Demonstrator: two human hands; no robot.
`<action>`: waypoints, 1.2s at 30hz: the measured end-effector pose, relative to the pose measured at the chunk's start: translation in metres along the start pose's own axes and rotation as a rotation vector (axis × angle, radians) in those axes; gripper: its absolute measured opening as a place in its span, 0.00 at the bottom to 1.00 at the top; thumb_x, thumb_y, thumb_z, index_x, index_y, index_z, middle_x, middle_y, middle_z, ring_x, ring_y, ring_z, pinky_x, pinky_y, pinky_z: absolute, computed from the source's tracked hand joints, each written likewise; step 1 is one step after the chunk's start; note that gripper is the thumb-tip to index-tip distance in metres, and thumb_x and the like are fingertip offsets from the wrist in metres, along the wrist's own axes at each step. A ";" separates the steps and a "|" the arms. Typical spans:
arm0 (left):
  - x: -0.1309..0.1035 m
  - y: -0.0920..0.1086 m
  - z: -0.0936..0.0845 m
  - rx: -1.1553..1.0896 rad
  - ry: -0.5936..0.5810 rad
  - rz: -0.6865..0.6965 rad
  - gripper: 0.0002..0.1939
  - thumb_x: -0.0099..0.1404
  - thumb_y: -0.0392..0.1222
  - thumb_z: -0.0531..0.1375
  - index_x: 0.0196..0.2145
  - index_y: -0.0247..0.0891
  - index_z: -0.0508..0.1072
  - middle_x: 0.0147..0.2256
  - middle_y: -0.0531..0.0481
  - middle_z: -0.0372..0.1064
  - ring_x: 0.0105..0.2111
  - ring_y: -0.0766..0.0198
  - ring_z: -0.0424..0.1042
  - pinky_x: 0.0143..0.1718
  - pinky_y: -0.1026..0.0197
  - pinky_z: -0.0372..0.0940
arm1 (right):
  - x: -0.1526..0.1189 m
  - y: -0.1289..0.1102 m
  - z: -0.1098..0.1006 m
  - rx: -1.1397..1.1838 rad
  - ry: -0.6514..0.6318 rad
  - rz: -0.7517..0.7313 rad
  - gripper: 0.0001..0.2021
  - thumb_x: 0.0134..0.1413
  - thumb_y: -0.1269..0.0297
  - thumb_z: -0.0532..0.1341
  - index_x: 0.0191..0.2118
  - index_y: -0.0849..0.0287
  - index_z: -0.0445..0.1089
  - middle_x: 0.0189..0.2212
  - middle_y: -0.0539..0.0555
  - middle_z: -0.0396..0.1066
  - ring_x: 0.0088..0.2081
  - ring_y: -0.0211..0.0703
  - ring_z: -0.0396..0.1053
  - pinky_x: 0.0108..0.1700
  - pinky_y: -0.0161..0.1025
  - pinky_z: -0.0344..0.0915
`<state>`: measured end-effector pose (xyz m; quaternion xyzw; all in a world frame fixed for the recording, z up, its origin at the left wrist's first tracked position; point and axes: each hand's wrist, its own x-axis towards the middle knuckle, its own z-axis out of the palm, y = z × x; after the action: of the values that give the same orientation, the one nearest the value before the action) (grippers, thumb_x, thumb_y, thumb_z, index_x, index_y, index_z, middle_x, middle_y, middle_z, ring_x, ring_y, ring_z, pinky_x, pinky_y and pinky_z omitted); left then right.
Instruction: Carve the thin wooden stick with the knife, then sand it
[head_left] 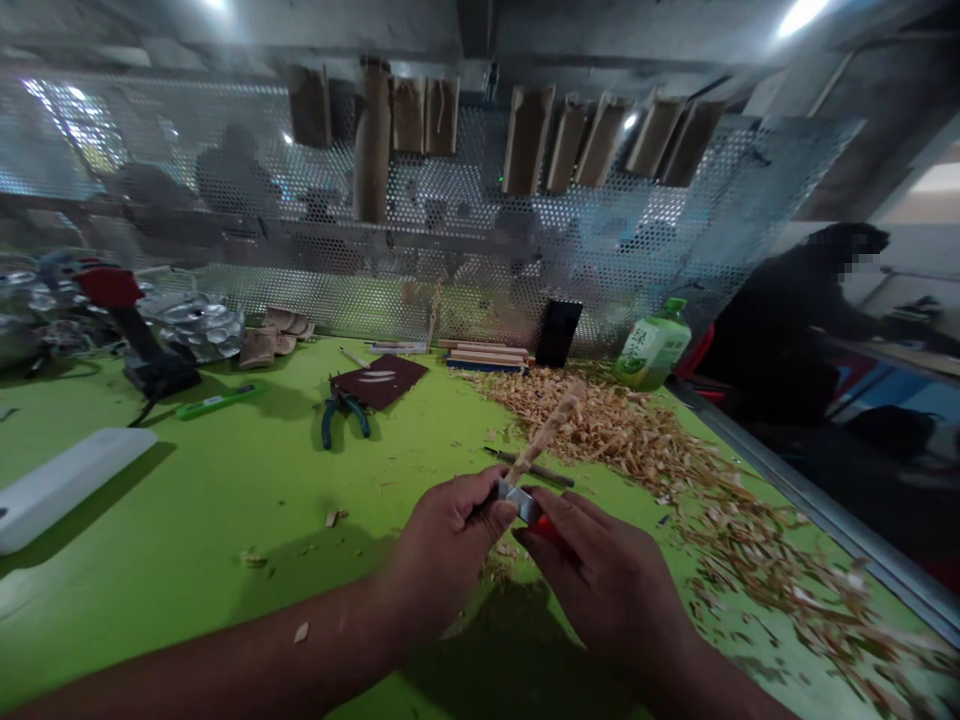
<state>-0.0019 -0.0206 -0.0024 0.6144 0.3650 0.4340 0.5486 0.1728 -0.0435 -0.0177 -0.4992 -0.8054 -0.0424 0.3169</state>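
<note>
My left hand (457,530) is closed around the lower end of a thin carved wooden stick (547,430), which points up and away to the right. In my right hand (611,565) is a carving knife (523,502) with a red handle, its wide metal blade lying against the stick close to my left thumb. The handle is mostly hidden by my right fingers. A slim dark pointed tool (551,472) lies on the table just beyond my hands. Curled wood shavings (637,430) are heaped behind the stick.
On the green table (300,530) lie pliers (341,415), brown sandpaper (386,380), a green cutter (217,401) and a white bar (75,480). A cordless tool (127,320) stands left. A bottle (652,345) and phone (559,333) stand at the back. A person (795,310) sits right.
</note>
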 end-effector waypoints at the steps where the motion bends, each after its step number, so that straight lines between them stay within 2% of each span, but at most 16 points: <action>1: 0.000 0.001 0.000 0.002 0.003 -0.014 0.11 0.65 0.44 0.56 0.34 0.37 0.76 0.29 0.52 0.65 0.31 0.64 0.61 0.34 0.65 0.57 | 0.000 0.000 0.000 0.005 0.002 0.007 0.13 0.62 0.59 0.54 0.45 0.59 0.70 0.33 0.57 0.75 0.28 0.42 0.72 0.29 0.36 0.65; 9: -0.003 0.001 -0.004 -0.038 -0.037 -0.099 0.12 0.65 0.46 0.57 0.40 0.38 0.77 0.20 0.57 0.52 0.21 0.69 0.49 0.24 0.68 0.49 | 0.001 -0.002 -0.001 0.043 -0.083 0.021 0.12 0.62 0.61 0.53 0.43 0.59 0.71 0.27 0.54 0.72 0.26 0.41 0.70 0.26 0.35 0.62; 14: -0.003 0.003 -0.003 -0.098 -0.042 -0.099 0.12 0.64 0.46 0.58 0.38 0.38 0.77 0.20 0.57 0.51 0.21 0.69 0.49 0.23 0.68 0.50 | 0.000 -0.003 -0.002 0.021 -0.048 -0.004 0.13 0.62 0.59 0.53 0.44 0.59 0.71 0.28 0.54 0.72 0.26 0.42 0.70 0.26 0.35 0.61; 17: -0.003 0.005 -0.002 -0.064 -0.033 -0.096 0.11 0.65 0.45 0.57 0.37 0.38 0.77 0.21 0.55 0.55 0.23 0.68 0.53 0.26 0.68 0.53 | -0.001 -0.004 -0.002 -0.018 -0.022 -0.026 0.14 0.62 0.59 0.53 0.45 0.60 0.71 0.29 0.54 0.73 0.25 0.43 0.71 0.25 0.36 0.61; 23: -0.002 0.003 0.000 -0.044 -0.012 -0.052 0.12 0.65 0.44 0.56 0.36 0.36 0.77 0.30 0.50 0.67 0.33 0.63 0.63 0.36 0.64 0.59 | -0.002 -0.004 -0.003 -0.018 -0.014 0.002 0.14 0.62 0.59 0.53 0.47 0.59 0.70 0.31 0.55 0.74 0.27 0.43 0.72 0.26 0.36 0.63; 28: -0.001 0.003 -0.004 -0.002 -0.032 -0.023 0.11 0.65 0.45 0.57 0.37 0.37 0.77 0.33 0.49 0.68 0.36 0.62 0.64 0.39 0.63 0.60 | -0.001 -0.004 -0.004 0.059 -0.086 0.041 0.13 0.62 0.59 0.53 0.44 0.59 0.71 0.29 0.54 0.74 0.27 0.42 0.71 0.28 0.37 0.65; 36: -0.001 0.000 -0.002 -0.051 0.001 -0.034 0.12 0.64 0.45 0.58 0.37 0.36 0.78 0.33 0.49 0.70 0.35 0.62 0.66 0.37 0.64 0.60 | -0.003 -0.004 -0.002 0.039 -0.045 0.052 0.14 0.62 0.60 0.54 0.47 0.59 0.70 0.30 0.55 0.74 0.27 0.42 0.71 0.27 0.36 0.64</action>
<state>-0.0040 -0.0213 -0.0022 0.5936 0.3644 0.4342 0.5712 0.1711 -0.0490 -0.0163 -0.5143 -0.7998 -0.0073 0.3096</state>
